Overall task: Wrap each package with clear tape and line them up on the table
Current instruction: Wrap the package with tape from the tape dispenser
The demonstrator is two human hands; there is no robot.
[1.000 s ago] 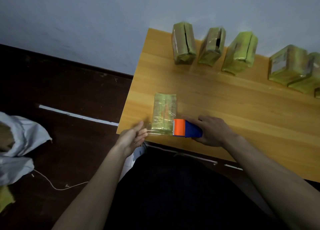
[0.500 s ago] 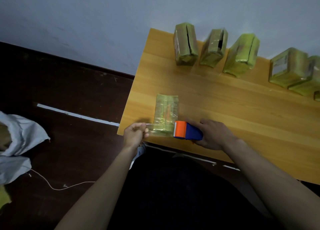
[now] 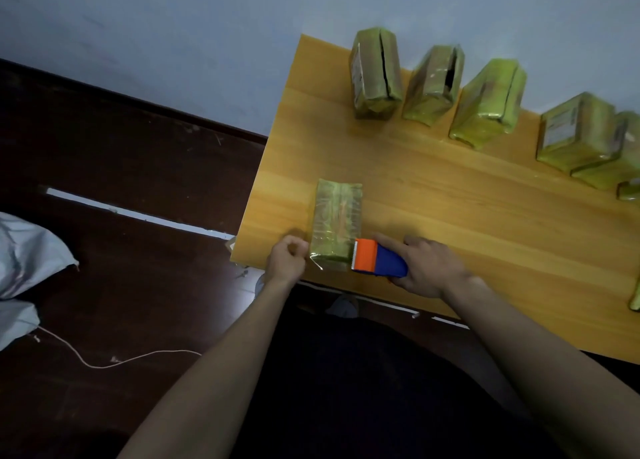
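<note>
While left hand [image 3: 287, 259] pinches glossy tape [image 3: 317, 263], right hand [image 3: 427, 268] grips dispenser [image 3: 379, 259].

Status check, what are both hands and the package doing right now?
Left hand pinches tape end. Right hand grips dispenser beside flat package. Nothing blocking.

A single head-worn camera looks steeply down and forward, close over the tabletop [image 3: 450, 216] corner, with floor [image 3: 121, 181] at left.

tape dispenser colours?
Orange head, blue body; tape dispenser in right hand, head view.
</note>
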